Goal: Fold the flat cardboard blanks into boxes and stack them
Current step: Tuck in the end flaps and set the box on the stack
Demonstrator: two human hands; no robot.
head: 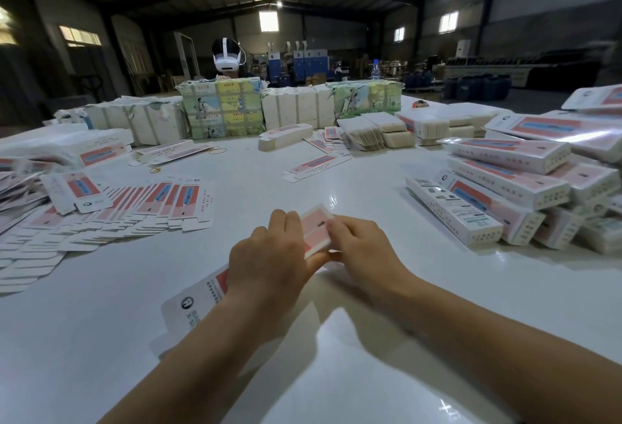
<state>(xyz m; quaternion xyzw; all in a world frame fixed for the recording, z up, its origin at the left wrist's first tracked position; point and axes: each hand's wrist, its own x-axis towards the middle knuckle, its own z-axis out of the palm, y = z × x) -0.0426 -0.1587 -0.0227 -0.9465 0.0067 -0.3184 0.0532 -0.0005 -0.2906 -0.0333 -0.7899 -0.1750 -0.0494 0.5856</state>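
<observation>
A long pink-and-white cardboard box blank [314,226] lies slantwise on the white table [370,188] in front of me, its near end with a round logo at the lower left. My left hand [269,255] grips its middle from above, fingers curled over the far edge. My right hand [356,245] pinches the blank's far right end. A fan of flat blanks [144,208] spreads over the table to the left. Folded boxes [511,188] are piled in a stack on the right.
Bundles of white and green printed cartons [222,110] line the far side of the table. A person wearing a headset [227,56] sits behind them. Loose blanks [314,167] and rubber bands [217,151] lie mid-table.
</observation>
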